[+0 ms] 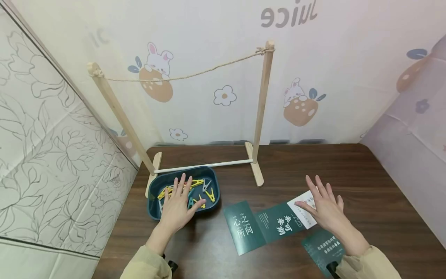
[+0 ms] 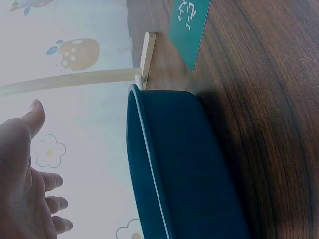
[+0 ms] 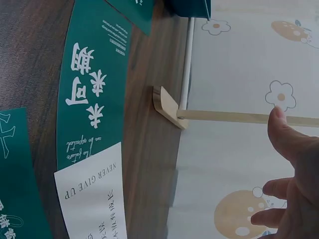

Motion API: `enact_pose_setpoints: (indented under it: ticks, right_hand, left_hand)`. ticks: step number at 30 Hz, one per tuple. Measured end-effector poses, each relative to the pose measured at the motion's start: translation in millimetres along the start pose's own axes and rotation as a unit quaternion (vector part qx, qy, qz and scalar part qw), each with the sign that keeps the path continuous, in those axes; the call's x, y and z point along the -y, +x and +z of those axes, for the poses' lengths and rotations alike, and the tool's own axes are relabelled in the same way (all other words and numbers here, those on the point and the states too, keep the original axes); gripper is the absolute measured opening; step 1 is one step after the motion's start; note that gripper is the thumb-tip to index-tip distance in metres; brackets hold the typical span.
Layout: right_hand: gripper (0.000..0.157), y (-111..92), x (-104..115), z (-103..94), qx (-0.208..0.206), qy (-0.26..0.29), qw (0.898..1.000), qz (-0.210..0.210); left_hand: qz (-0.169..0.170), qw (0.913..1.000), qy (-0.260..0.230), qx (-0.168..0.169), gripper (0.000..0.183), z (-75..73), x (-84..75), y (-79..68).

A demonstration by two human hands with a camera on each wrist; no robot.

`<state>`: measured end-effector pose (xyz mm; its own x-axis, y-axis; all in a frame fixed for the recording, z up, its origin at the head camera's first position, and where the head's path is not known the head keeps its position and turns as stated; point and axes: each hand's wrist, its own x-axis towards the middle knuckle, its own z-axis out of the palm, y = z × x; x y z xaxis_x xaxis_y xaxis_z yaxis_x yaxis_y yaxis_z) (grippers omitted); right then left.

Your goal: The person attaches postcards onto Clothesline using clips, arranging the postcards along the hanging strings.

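Note:
My left hand (image 1: 177, 209), fingers spread, hovers over the near side of a dark blue basin (image 1: 216, 195). Inside the basin lie several clothespins (image 1: 210, 195), yellow, grey and teal; the hand covers part of them. My right hand (image 1: 326, 209), also spread and holding nothing, hangs above a white card (image 1: 302, 211) with printed text. Beside that card are a green card (image 1: 278, 224) and another green card (image 1: 244, 228) at the left. One more green card (image 1: 322, 248) lies partly under the right forearm. In the left wrist view, the hand is apart from the basin wall (image 2: 184, 159).
Behind the basin stands a wooden frame with two posts (image 1: 263, 100), a sagging rope (image 1: 195, 75) tied between their tops, and a white bar (image 1: 205, 165) low down. A patterned cloth (image 1: 223, 120) hangs behind the brown table (image 1: 376, 217).

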<state>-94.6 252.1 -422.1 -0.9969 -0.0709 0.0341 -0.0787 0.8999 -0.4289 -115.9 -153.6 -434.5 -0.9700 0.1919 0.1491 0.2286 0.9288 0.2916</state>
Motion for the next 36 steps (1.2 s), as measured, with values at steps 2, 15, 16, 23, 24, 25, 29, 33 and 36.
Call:
enact_pose_setpoints:
  ticks: [2, 15, 16, 23, 24, 25, 29, 33, 36]
  right_hand:
    - [0.086, 1, 2, -1.9, -0.001, 0.003, 1.000, -0.004]
    - [0.089, 34, 13, -10.1, -0.019, 0.027, 0.998, -0.051]
    - [0.088, 37, 14, -10.1, -0.019, 0.032, 0.998, -0.053]
    - [0.082, 64, 19, -8.4, -0.041, 0.079, 0.993, -0.075]
    - [0.080, 68, 20, -8.4, -0.048, 0.085, 0.992, -0.080]
    - [0.078, 72, 21, -8.7, -0.053, 0.092, 0.991, -0.084]
    - [0.074, 89, 27, -13.0, -0.066, 0.112, 0.988, -0.086]
    - [0.072, 106, 35, -19.7, -0.066, 0.126, 0.986, -0.081]
    - [0.073, 118, 41, -23.2, -0.062, 0.135, 0.986, -0.076]
  left_hand:
    - [-0.001, 1.0000, -0.003, 0.001, 0.085, 0.5, 0.4, -1.6]
    - [0.056, 0.9980, -0.016, -0.025, 0.080, 18.7, 7.1, -15.5]
    - [0.061, 0.9976, -0.016, -0.028, 0.079, 20.4, 7.9, -16.8]
    - [0.060, 0.9978, -0.017, -0.023, 0.073, 28.7, 10.9, -24.3]
    - [0.061, 0.9978, -0.015, -0.022, 0.072, 30.0, 11.6, -25.0]
    - [0.062, 0.9977, -0.012, -0.022, 0.071, 31.2, 12.1, -25.7]
    - [0.072, 0.9969, 0.000, -0.032, 0.068, 37.0, 15.1, -28.5]
    - [0.078, 0.9956, 0.005, -0.050, 0.064, 43.7, 19.1, -31.7]
    - [0.077, 0.9952, 0.002, -0.061, 0.062, 47.8, 21.2, -33.5]
